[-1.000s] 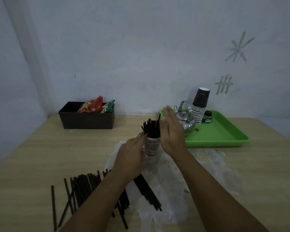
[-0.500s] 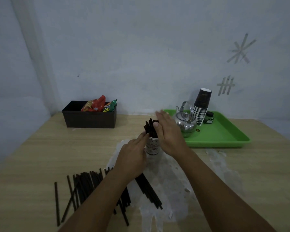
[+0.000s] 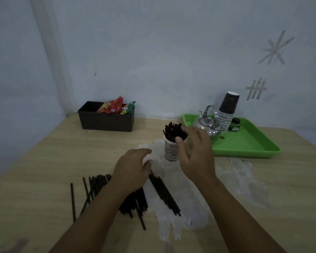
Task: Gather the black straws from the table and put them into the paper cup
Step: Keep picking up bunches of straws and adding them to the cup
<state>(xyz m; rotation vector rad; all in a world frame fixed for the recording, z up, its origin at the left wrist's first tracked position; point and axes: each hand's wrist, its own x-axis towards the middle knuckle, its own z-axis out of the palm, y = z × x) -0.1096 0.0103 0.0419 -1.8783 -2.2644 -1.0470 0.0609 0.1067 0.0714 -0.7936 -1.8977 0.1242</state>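
Note:
A white paper cup (image 3: 169, 152) stands mid-table with a bunch of black straws (image 3: 172, 131) upright in it. My right hand (image 3: 195, 154) curves around the cup's right side, thumb at the rim and a fingertip against the straw tops, fingers apart. My left hand (image 3: 133, 168) hovers left of the cup and nearer me, loosely curled, with nothing visible between thumb and fingers. Loose black straws (image 3: 97, 185) lie fanned on the table at the left. A tighter bundle of straws (image 3: 165, 195) lies diagonally under my left wrist's right side; my left forearm hides part of the pile.
A black box (image 3: 106, 123) with snack packets sits at the back left. At the back right a green tray (image 3: 248, 143) carries a steel kettle (image 3: 207, 126), stacked paper cups (image 3: 227, 112) and a small green jar (image 3: 235, 125). A white patch (image 3: 186, 209) covers the table's middle.
My left hand has drawn back from the cup toward the loose straws. My right hand has dropped from beside the straw tops to curve around the cup's right side.

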